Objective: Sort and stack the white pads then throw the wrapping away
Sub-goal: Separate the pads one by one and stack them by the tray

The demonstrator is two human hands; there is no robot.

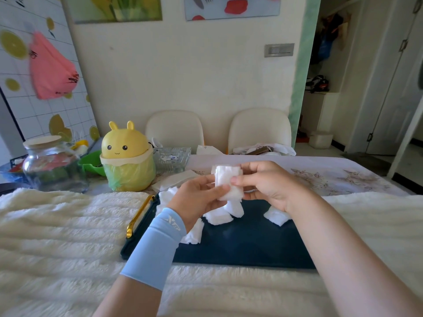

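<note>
Both left hand (201, 195) and right hand (263, 184) pinch a white pad stack (225, 179) over the dark tray (251, 248). Loose pads (219, 217) crowd its far edge; bare surface nearer.

The pads (223, 176) are white, the tray (251, 243) dark navy with a gold handle (139, 217), the bin (124, 145) yellow, the sleeve (158, 245) pale blue, the blanket (57, 225) cream, the surface (332, 177) floral-patterned.

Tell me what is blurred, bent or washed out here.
Head view: the pink bag is smeared by blur; the door frame at the right edge leans from the wide lens; daylight is soft; the pads look washed out.
</note>
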